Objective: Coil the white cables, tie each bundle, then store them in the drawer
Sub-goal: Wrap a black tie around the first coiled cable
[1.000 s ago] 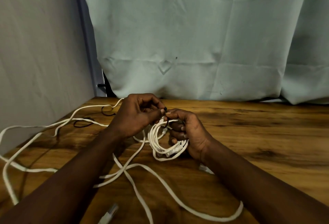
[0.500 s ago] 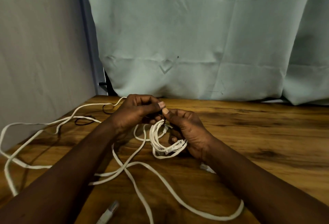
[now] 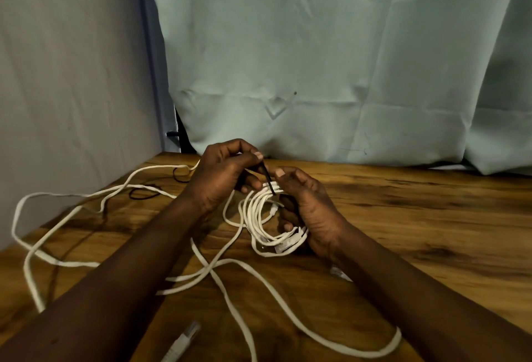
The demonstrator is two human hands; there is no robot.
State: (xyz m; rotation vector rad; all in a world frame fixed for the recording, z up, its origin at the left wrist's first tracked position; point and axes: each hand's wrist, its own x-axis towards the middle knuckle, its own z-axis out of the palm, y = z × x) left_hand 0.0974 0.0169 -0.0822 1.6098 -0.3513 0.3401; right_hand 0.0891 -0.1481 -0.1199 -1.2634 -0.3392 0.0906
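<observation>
Wooden surface (image 3: 403,217) before a pale curtain (image 3: 316,59). Head view: right hand (image 3: 305,209), fingers curled, grips the coiled white cable (image 3: 259,212) just above it; left hand (image 3: 221,180) pinches a black tie (image 3: 267,179) at the coil's top. Loose white cable (image 3: 86,194) sprawls left.

Loose white cable (image 3: 211,268) sprawled in loops across the left and near side of the counter (image 3: 431,217), obstructing low reaches there. The right side lay open. A curtain (image 3: 316,59) closed off the back, a wall (image 3: 72,74) the left.
</observation>
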